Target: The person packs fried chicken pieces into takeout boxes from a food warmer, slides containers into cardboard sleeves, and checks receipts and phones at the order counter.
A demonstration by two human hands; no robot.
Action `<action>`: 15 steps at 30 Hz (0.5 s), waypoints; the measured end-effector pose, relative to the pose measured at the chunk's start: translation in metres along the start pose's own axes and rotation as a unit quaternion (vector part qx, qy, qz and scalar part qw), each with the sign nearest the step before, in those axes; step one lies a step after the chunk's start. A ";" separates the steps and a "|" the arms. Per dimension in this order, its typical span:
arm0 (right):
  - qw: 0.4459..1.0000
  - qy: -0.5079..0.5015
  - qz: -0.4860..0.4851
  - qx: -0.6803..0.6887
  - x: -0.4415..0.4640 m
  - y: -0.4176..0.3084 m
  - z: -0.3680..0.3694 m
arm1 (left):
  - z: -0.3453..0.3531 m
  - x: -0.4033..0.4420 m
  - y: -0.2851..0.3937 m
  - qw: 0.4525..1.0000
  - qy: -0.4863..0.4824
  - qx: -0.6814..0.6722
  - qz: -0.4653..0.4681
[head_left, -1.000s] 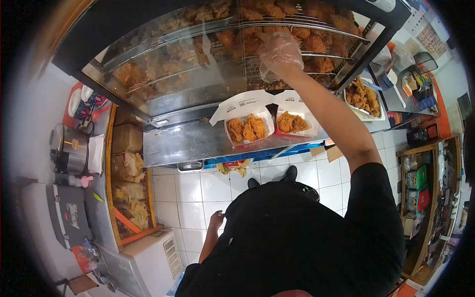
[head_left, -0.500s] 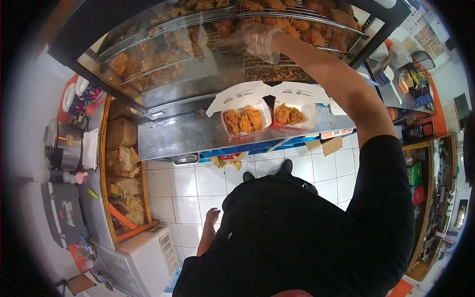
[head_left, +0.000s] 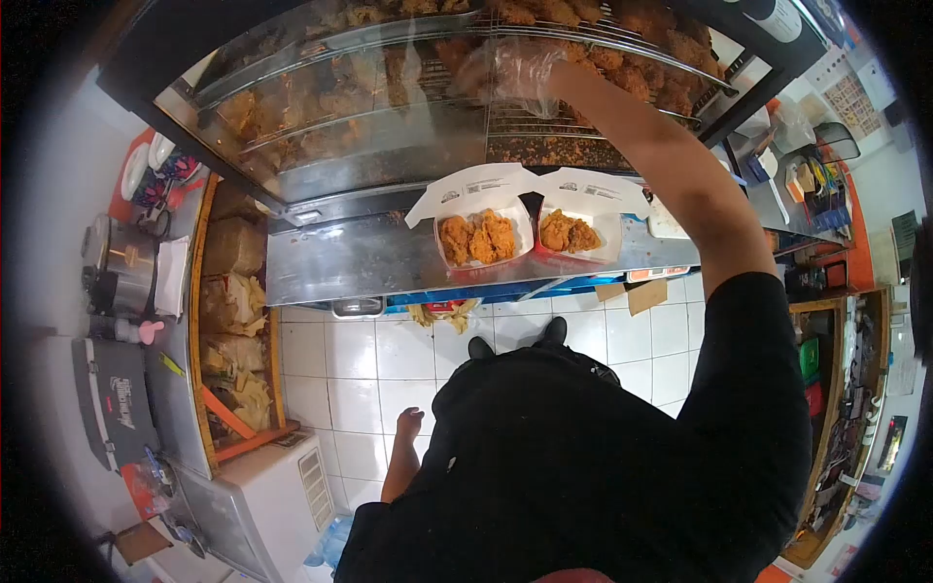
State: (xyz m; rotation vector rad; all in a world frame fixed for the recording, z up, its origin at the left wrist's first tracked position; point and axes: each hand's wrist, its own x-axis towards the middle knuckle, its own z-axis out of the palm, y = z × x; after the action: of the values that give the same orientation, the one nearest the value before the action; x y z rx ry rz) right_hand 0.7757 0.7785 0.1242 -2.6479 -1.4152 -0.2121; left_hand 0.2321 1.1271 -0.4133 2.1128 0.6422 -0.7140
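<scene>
My right hand (head_left: 515, 78), in a clear plastic glove, reaches into the glass display cabinet (head_left: 369, 180) among pieces of fried chicken (head_left: 627, 80) on wire racks. Its fingers lie partly behind the glass and are blurred, so a grip on anything cannot be made out. Below it, two open white boxes stand side by side on the steel counter (head_left: 340, 260). The left box (head_left: 525, 233) and the right box (head_left: 610, 231) both hold fried chicken. My left hand (head_left: 410, 422) hangs low beside my body above the tiled floor, fingers curled, and what it holds, if anything, is too small to tell.
On the left are a metal pot (head_left: 131, 267), a wooden-framed shelf (head_left: 199, 321) with wrapped bags and a white appliance (head_left: 282, 486). A wooden shelf unit (head_left: 826, 428) stands at right. A wire basket (head_left: 838, 142) sits at upper right.
My right hand has moved left along the rack, its fingers passing behind the glass. The view has shifted slightly. My left hand stays low at my side.
</scene>
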 end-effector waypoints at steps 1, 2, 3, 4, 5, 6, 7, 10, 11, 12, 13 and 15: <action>1.000 -0.006 -0.001 0.005 0.001 0.003 0.001 | 0.003 0.000 -0.003 1.000 0.001 0.000 -0.001; 1.000 -0.010 0.006 0.008 0.002 0.009 0.007 | 0.005 0.000 -0.006 0.999 -0.036 0.002 -0.018; 1.000 -0.019 0.017 0.011 0.004 0.018 0.014 | 0.007 0.000 -0.008 0.997 -0.074 0.004 -0.035; 0.999 -0.023 0.031 0.020 0.005 0.030 0.024 | 0.012 -0.001 -0.013 0.999 -0.041 -0.029 -0.018; 0.998 -0.027 0.043 0.031 0.006 0.041 0.032 | 0.014 0.000 -0.013 0.999 -0.041 -0.029 -0.018; 0.997 -0.016 0.050 0.049 0.005 0.051 0.041 | 0.016 0.001 -0.013 0.997 -0.041 -0.046 -0.039; 0.996 0.002 0.055 0.068 0.003 0.048 0.040 | 0.016 0.001 -0.008 0.995 -0.040 -0.064 -0.059; 0.997 0.078 -0.002 0.024 -0.015 0.020 0.025 | 0.009 0.000 0.010 1.000 -0.030 0.011 -0.001; 0.993 0.102 -0.047 -0.032 -0.018 0.010 0.016 | 0.010 -0.001 0.014 0.998 -0.024 0.050 0.027; 0.993 0.101 -0.049 -0.032 -0.016 0.011 0.012 | 0.010 -0.001 0.019 1.000 -0.010 0.015 0.010; 0.999 0.015 -0.040 -0.020 -0.012 0.016 0.007 | 0.016 0.011 0.007 1.000 -0.008 0.015 0.011; 0.997 -0.068 -0.028 -0.009 -0.001 0.026 0.011 | 0.028 0.039 -0.021 0.994 -0.029 -0.098 -0.034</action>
State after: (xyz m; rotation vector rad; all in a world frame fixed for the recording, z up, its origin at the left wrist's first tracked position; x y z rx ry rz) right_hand 0.7974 0.7650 0.1115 -2.6848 -1.5359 -0.0498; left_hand 0.2389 1.1234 -0.4655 1.8916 0.7249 -0.7184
